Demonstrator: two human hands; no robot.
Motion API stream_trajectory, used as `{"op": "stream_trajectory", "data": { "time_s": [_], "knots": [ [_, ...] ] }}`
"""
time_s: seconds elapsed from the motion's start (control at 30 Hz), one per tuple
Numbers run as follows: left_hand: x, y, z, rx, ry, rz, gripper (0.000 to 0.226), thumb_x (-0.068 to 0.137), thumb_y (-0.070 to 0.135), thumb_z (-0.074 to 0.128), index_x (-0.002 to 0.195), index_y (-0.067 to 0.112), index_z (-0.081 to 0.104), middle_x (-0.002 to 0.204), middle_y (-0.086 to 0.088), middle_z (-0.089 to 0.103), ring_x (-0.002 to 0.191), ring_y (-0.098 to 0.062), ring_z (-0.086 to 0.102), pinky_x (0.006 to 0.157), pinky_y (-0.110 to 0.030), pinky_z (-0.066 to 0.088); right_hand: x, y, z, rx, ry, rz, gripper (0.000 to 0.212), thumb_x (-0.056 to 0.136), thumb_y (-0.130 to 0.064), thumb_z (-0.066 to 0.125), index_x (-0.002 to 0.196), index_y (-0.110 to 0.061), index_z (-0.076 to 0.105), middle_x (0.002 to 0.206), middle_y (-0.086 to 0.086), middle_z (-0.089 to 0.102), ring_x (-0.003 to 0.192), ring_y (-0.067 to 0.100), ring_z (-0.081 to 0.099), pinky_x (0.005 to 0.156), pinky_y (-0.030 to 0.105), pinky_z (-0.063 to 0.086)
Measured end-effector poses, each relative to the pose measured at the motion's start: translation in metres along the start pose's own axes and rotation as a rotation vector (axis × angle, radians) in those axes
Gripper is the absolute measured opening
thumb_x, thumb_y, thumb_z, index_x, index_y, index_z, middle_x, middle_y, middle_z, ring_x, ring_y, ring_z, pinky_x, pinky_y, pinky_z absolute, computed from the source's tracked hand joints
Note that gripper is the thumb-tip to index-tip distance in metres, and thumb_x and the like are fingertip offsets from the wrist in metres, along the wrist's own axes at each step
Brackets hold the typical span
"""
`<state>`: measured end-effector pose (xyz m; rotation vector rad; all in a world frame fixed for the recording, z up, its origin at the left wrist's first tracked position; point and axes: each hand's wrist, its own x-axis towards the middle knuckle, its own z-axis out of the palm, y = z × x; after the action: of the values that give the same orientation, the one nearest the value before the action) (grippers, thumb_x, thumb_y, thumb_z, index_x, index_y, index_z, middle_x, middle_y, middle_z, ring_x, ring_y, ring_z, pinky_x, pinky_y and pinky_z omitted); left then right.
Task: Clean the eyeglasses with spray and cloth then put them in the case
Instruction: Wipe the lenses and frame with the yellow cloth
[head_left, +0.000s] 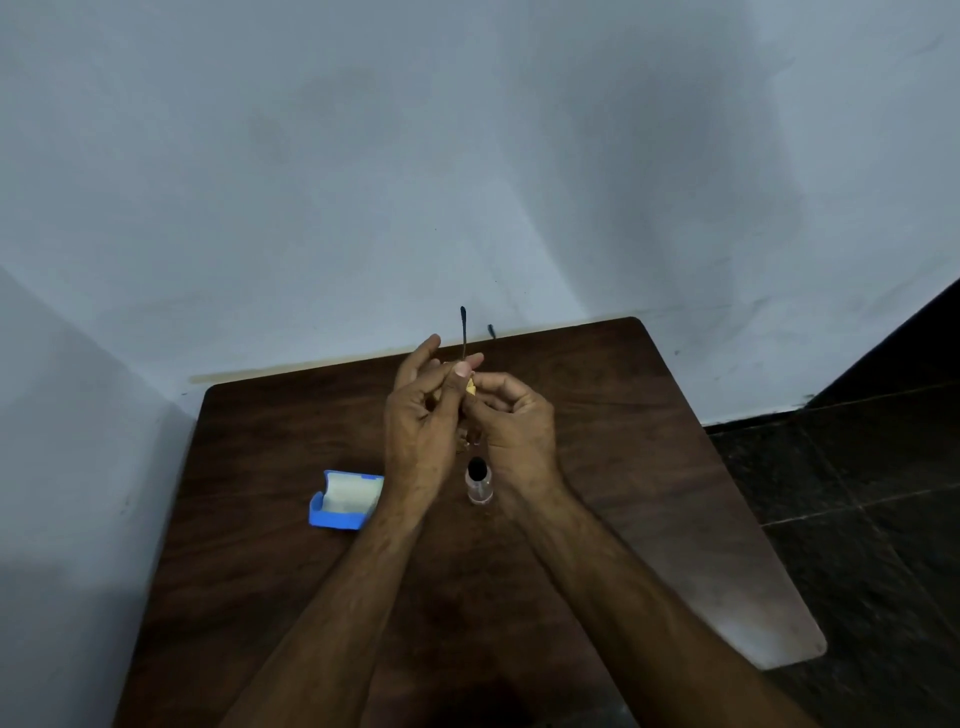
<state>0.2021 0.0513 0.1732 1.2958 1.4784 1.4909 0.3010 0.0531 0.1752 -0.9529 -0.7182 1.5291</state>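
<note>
My left hand (422, 415) holds the eyeglasses (463, 332) up over the middle of the table; one thin dark temple arm sticks up past my fingers, a second dark tip shows further right, and the lenses are hidden behind my hands. My right hand (511, 415) pinches a small yellow cloth (470, 387) against the glasses. A small clear spray bottle (479, 480) with a black cap stands upright just below my hands. The blue case (340, 501) lies open with a pale lining, left of my left wrist.
The dark wooden table (649, 441) stands against a pale blue wall, in a corner on the left. A dark tiled floor (857, 493) lies beyond the table's right edge.
</note>
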Motion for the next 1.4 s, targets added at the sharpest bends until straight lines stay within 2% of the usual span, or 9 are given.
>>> {"op": "stream_trajectory", "data": {
  "time_s": [0.13,0.2,0.33,0.53,0.63,0.7,0.97,1.17,1.4],
  "knots": [
    [-0.017,0.0,-0.001,0.079,0.035,0.067,0.037,0.109,0.031,0.053,0.14,0.02,0.069,0.153,0.004,0.056,0.145,-0.006,0.05,0.119,-0.041,0.048,-0.001,-0.008,0.001,0.029,0.04,-0.035,0.02,0.089,0.006,0.074,0.109,0.007,0.071,0.099,0.028,0.075,0.087,0.033,0.066,0.069,0.034,0.053],
    [-0.029,-0.002,-0.005,0.131,0.073,0.122,0.042,0.107,0.029,0.058,0.147,0.018,0.06,0.146,0.002,0.06,0.137,-0.011,0.059,0.112,-0.037,0.052,-0.001,-0.017,0.001,0.048,0.05,-0.041,0.025,0.087,0.006,0.076,0.11,0.01,0.069,0.102,0.028,0.075,0.081,0.027,0.07,0.064,0.031,0.055],
    [-0.042,-0.002,-0.013,0.224,0.135,0.14,0.043,0.09,0.028,0.078,0.129,0.02,0.062,0.121,0.012,0.07,0.116,-0.009,0.069,0.101,-0.04,0.059,0.001,-0.025,-0.001,0.054,0.078,-0.034,0.031,0.087,0.004,0.078,0.115,0.01,0.067,0.104,0.024,0.076,0.065,0.017,0.068,0.053,0.027,0.055],
    [-0.041,0.003,-0.015,0.322,0.12,0.229,0.016,0.091,0.021,0.082,0.104,0.018,0.075,0.098,0.014,0.075,0.096,-0.007,0.074,0.085,-0.035,0.064,0.003,-0.021,0.004,0.13,0.083,-0.008,0.031,0.086,0.002,0.079,0.114,0.009,0.066,0.11,0.034,0.073,0.095,0.055,0.065,0.086,0.07,0.051],
    [-0.041,0.004,-0.016,0.336,0.148,0.254,0.016,0.09,0.015,0.083,0.104,0.016,0.077,0.097,0.013,0.076,0.094,-0.003,0.074,0.085,-0.024,0.062,0.006,-0.024,0.004,0.114,0.106,-0.038,0.028,0.085,0.003,0.079,0.11,0.007,0.069,0.107,0.031,0.075,0.091,0.048,0.066,0.063,0.04,0.06],
    [-0.042,0.002,-0.018,0.338,0.147,0.22,0.021,0.088,0.013,0.083,0.107,0.015,0.075,0.097,0.012,0.076,0.094,-0.004,0.074,0.085,-0.025,0.063,0.008,-0.026,0.003,0.115,0.126,-0.068,0.03,0.086,0.004,0.079,0.112,0.01,0.067,0.107,0.029,0.075,0.091,0.043,0.068,0.059,0.03,0.057],
    [-0.047,-0.007,-0.02,0.376,0.124,0.105,0.031,0.087,0.004,0.08,0.112,0.021,0.074,0.096,0.013,0.076,0.094,-0.003,0.073,0.081,-0.034,0.066,0.023,-0.042,0.0,0.197,0.168,-0.092,0.029,0.085,0.007,0.077,0.112,0.008,0.066,0.092,0.012,0.077,0.079,0.024,0.073,0.058,0.026,0.055],
    [-0.049,-0.015,-0.03,0.389,0.092,0.211,0.026,0.095,0.002,0.076,0.115,0.017,0.079,0.103,0.015,0.074,0.1,0.002,0.072,0.09,-0.014,0.057,0.034,-0.054,-0.006,0.295,0.228,0.022,0.025,0.087,0.005,0.077,0.11,-0.001,0.067,0.092,0.015,0.075,0.07,0.018,0.072,0.058,0.024,0.058],
    [-0.046,-0.027,-0.045,0.321,0.217,0.16,0.024,0.094,0.003,0.078,0.115,0.016,0.08,0.108,0.017,0.076,0.103,0.005,0.073,0.093,-0.016,0.058,0.046,-0.072,-0.024,0.312,0.243,-0.032,0.029,0.089,0.005,0.075,0.115,0.0,0.064,0.092,0.014,0.075,0.073,0.02,0.074,0.062,0.025,0.059]
  ]
}}
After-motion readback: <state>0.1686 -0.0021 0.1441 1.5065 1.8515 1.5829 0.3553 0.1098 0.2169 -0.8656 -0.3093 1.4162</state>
